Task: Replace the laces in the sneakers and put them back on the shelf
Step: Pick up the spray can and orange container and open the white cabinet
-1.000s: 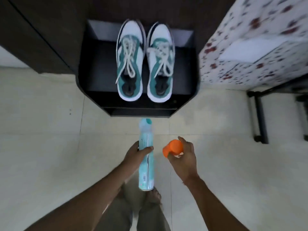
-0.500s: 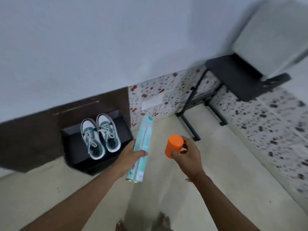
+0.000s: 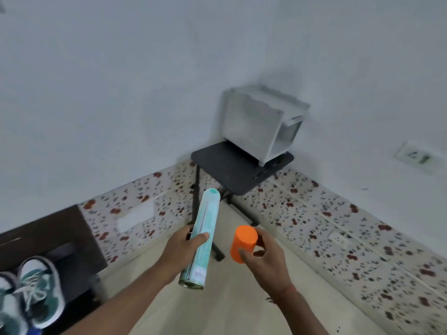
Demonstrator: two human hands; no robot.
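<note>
A pair of white and teal sneakers [image 3: 31,296] with white laces sits on a low black shelf [image 3: 77,264] at the bottom left, partly cut off by the frame edge. My left hand [image 3: 180,250] grips a tall pale teal spray can [image 3: 202,238], held slanted with its nozzle end pointing away from me. My right hand [image 3: 262,257] holds the can's orange cap [image 3: 243,243] between thumb and fingers, a short way right of the can.
A small black table [image 3: 232,170] on thin legs stands in the room corner with a white plastic box [image 3: 258,122] on top. Speckled skirting tiles [image 3: 338,218] run along both walls. A wall socket [image 3: 416,157] is at the right. The floor is pale tile.
The view has swung up and to the right, so the sneakers slid from the top centre to the bottom left. Both hands keep the same hold on the can and cap.
</note>
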